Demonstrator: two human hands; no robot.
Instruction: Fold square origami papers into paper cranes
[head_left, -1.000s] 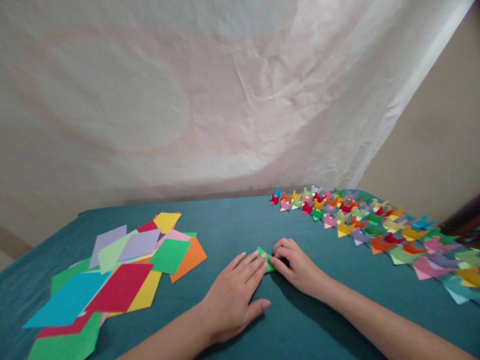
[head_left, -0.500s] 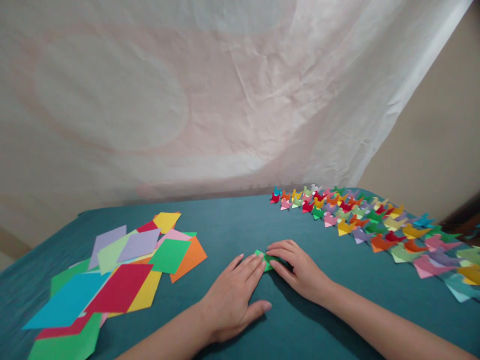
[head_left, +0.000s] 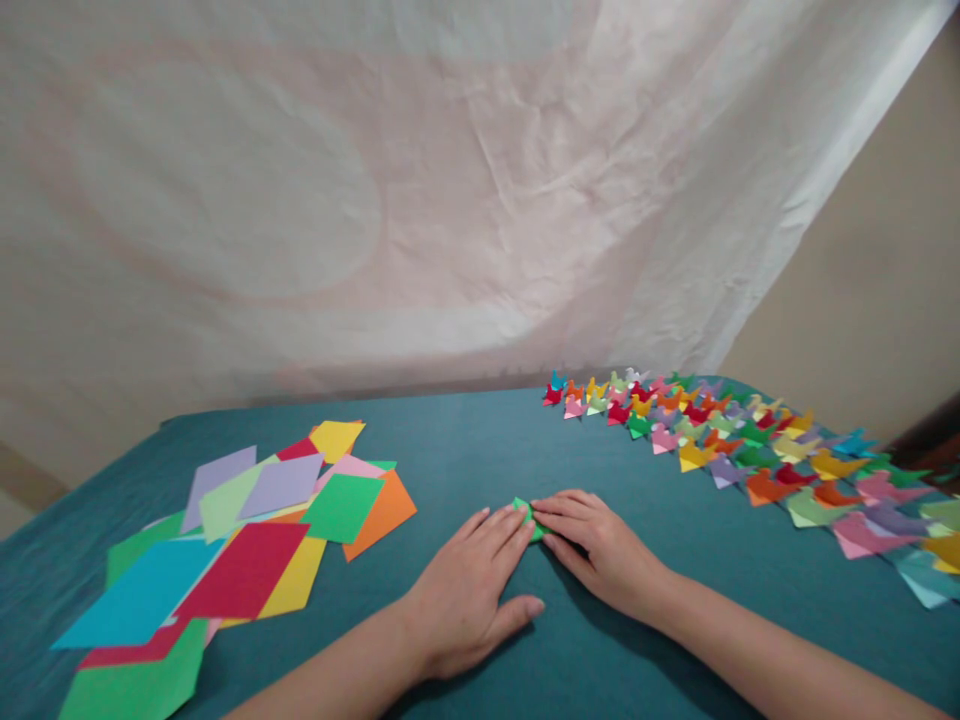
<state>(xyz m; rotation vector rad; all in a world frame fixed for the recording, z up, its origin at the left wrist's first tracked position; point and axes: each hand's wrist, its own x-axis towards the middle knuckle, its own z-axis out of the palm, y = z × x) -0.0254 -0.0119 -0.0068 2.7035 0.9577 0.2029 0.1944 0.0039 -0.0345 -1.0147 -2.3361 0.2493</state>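
Note:
A small folded green paper (head_left: 527, 517) lies on the teal tablecloth (head_left: 465, 440) in front of me, mostly covered by my fingers. My left hand (head_left: 465, 590) lies flat with fingers stretched out, its fingertips pressing on the paper's left part. My right hand (head_left: 600, 545) rests beside it, fingers extended and laid over the paper's right part, pressing it down. Only a small green corner shows between the two hands.
A loose pile of coloured paper squares (head_left: 240, 540) spreads over the left of the table. Rows of several small folded paper figures (head_left: 750, 450) run along the right side to the table's edge. A creased white sheet (head_left: 420, 200) hangs behind the table.
My right hand's fingers have flattened and slid left over the green paper, covering more of it. The left hand has barely moved.

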